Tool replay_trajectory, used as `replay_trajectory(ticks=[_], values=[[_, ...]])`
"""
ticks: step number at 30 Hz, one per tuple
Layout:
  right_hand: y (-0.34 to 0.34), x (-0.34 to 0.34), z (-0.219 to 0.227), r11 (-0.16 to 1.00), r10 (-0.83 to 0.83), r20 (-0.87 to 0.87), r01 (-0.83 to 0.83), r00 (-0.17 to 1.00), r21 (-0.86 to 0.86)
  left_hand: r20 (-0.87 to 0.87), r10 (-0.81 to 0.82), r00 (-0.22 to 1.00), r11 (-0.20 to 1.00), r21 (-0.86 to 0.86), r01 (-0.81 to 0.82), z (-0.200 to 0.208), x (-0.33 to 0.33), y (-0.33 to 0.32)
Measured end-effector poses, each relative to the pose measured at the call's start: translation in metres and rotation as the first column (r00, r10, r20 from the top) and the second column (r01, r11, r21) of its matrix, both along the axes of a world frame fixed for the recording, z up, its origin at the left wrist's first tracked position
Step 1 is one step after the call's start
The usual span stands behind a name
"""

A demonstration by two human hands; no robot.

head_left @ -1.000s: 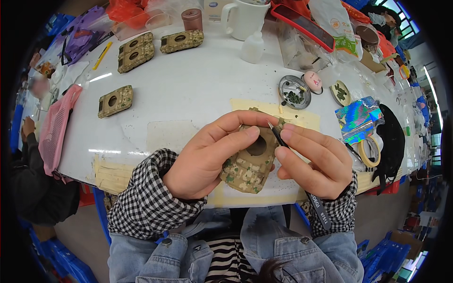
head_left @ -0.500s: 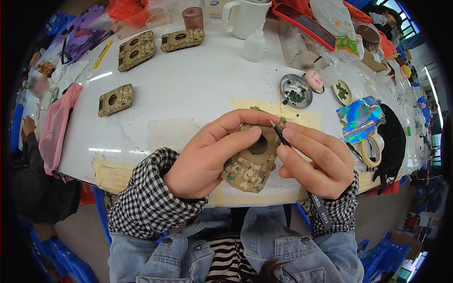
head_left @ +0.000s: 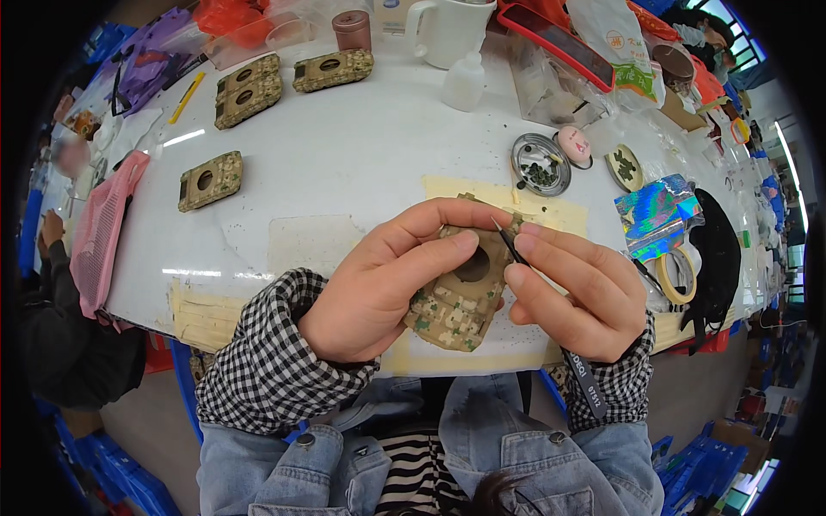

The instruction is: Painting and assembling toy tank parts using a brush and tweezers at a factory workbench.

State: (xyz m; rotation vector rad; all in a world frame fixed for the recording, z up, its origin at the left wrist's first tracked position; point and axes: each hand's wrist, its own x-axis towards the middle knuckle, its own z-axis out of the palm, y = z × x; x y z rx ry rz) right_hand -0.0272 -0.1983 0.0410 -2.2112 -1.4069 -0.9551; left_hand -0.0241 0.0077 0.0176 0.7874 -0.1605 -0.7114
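Note:
My left hand (head_left: 370,292) is closed around a camouflage-patterned toy tank hull (head_left: 456,318), its thumb lying next to the round hole in the top. Between the thumb and fingers of my right hand (head_left: 585,292) are dark, fine-pointed tweezers (head_left: 511,243). Their tip points at the hull's far right edge, close to my left index fingertip. Whether the tip grips anything is too small to tell. Beyond my right hand sits a round metal dish (head_left: 564,178) with small dark green pieces (head_left: 540,174) in it.
More camouflage hulls lie at the left, one single (head_left: 225,172) and others (head_left: 344,76) farther back. A white dropper bottle (head_left: 465,83), a white jug (head_left: 456,39) and a red-cased phone (head_left: 559,47) stand or lie at the back. Rightward are masking tape (head_left: 684,288) and a small round lid (head_left: 632,181).

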Motion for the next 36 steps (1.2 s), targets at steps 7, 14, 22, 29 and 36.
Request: replay_trajectory(ticks=[7, 14, 22, 29, 36], values=[[-0.001, -0.002, 0.001, 1.000, -0.018, -0.027, 0.018, 0.999, 0.008, 0.010, 0.004, 1.000, 1.000, 0.011, -0.004, 0.000, 0.000, 0.000], [-0.005, -0.004, 0.003, 0.985, 0.036, -0.243, 0.007, 0.969, 0.174, 0.024, -0.006, 1.000, 0.999, 0.042, 0.005, 0.003, 0.000, 0.000], [-0.004, -0.008, -0.011, 0.692, 0.406, -0.703, 0.307, 0.584, 0.654, 0.091, -0.079, 0.993, 0.984, 0.166, 0.064, 0.000, 0.002, -0.001], [-0.002, -0.007, -0.013, 0.684, 0.432, -0.723, 0.327, 0.539, 0.652, 0.145, -0.057, 0.988, 0.977, 0.211, 0.025, -0.003, 0.001, -0.001], [-0.001, -0.006, -0.011, 0.698, 0.424, -0.734, 0.326, 0.530, 0.638, 0.165, -0.055, 0.985, 0.977, 0.215, 0.018, -0.003, 0.001, -0.002]])
